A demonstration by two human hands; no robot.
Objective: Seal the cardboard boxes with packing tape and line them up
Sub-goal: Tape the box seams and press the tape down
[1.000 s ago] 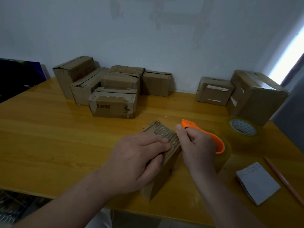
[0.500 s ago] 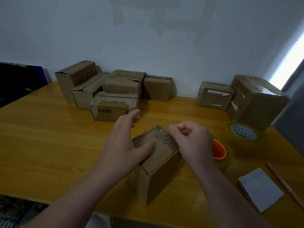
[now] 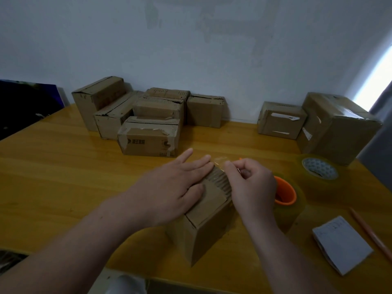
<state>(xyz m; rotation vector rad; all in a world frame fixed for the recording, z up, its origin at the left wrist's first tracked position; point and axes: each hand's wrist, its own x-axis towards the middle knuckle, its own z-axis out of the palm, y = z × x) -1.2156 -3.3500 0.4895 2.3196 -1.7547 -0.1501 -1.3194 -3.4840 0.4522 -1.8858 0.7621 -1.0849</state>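
Likely light and stiff, the box [image 3: 210, 234] is pinned under your flat left hand [image 3: 169, 187] while your right hand [image 3: 252, 187] pinches clingy tape [image 3: 219, 163] at its 12 o'clock edge.

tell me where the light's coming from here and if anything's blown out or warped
Head view: light enters from a blown-out strip at the right edge, leaving the room dim; it puts a sheen on the taped top of the large box and the glossy table; the wide lens curves lines near the edges; the clear tape barely shows.
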